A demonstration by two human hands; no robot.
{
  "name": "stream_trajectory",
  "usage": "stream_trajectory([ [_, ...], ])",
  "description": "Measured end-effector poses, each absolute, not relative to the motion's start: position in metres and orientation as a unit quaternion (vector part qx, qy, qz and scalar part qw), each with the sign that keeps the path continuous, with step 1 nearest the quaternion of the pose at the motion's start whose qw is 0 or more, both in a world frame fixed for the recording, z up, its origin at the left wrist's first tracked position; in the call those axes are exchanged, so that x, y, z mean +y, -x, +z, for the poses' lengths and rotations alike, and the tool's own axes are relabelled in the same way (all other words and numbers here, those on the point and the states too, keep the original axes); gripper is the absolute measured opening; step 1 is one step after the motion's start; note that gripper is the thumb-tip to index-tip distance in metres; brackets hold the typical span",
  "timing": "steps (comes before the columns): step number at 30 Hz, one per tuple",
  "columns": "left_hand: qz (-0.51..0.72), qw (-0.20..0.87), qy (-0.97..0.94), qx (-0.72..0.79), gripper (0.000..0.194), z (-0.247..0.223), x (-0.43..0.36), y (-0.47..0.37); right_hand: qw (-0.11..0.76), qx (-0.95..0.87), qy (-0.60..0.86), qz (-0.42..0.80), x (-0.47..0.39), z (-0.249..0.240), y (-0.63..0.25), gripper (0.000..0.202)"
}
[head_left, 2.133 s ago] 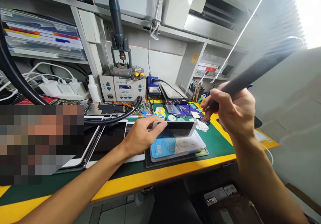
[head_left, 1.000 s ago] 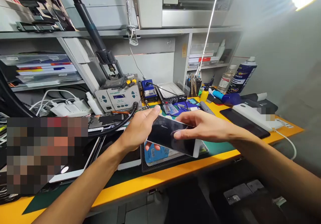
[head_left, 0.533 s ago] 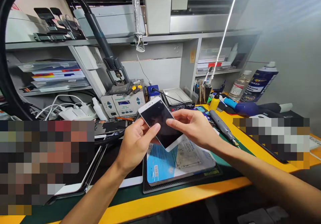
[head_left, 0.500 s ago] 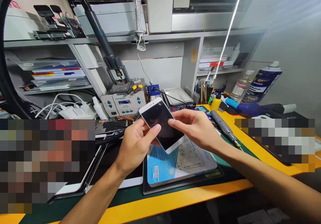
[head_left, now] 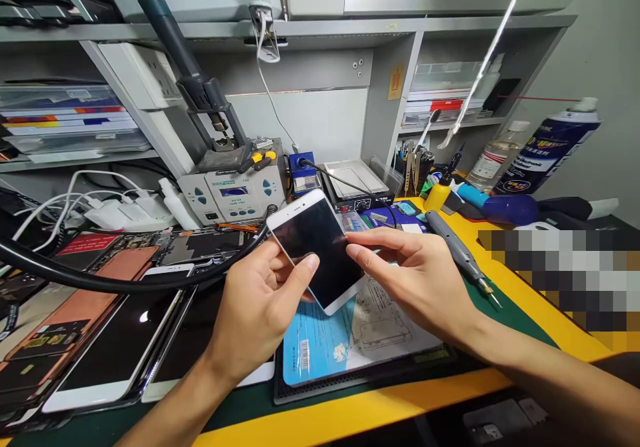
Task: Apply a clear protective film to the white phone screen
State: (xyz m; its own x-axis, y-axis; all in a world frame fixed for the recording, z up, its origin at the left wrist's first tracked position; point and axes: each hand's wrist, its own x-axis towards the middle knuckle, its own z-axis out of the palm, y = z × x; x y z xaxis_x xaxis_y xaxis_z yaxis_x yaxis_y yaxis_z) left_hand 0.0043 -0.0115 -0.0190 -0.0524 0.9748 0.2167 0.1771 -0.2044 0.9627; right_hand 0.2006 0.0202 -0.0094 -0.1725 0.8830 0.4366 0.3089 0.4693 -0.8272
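Observation:
A white-framed smartphone [head_left: 320, 247] with a dark screen is held tilted, above a blue and white printed packet [head_left: 325, 340]. My left hand [head_left: 265, 287] is closed round its lower left edge, the thumb lying on the glass and the fingers behind. At the opposite long edge, my right hand [head_left: 420, 273] pinches the phone's side between thumb and forefinger. The packet rests on a black mat [head_left: 300, 393]. Left of my left hand lie large white-edged screen panels [head_left: 110, 353].
A grey soldering station [head_left: 230, 190] stands behind the phone, and a black cable [head_left: 125, 283] crosses the left side. To the right are a grey screwdriver [head_left: 457, 250], a yellow bottle [head_left: 439, 195] and a blue spray can [head_left: 547, 150]. Pixelated blocks cover the far right.
The view has tilted down and moved closer, so shelf and bench items shift in frame. My right thumb has slid off the screen to the phone's right edge.

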Motion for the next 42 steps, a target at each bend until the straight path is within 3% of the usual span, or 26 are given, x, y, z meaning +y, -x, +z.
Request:
stream_trajectory([
  [12, 0.526, 0.381, -0.563, 0.51, 0.042, -0.016, -0.012, -0.008, 0.505, -0.668, 0.421, 0.349, 0.018, -0.008, -0.203, 0.012],
  [25, 0.51, 0.413, -0.573, 0.492, 0.038, -0.02, -0.011, -0.004, 0.471, -0.593, 0.42, 0.5, 0.028, -0.012, -0.206, 0.019],
  [36, 0.472, 0.478, -0.558, 0.488, 0.043, -0.018, -0.005, -0.001, 0.485, -0.641, 0.416, 0.425, 0.029, -0.009, -0.204, 0.016],
  [42, 0.433, 0.575, -0.52, 0.459, 0.043, -0.016, -0.001, 0.005, 0.431, -0.562, 0.407, 0.577, 0.041, -0.012, -0.208, 0.02],
])
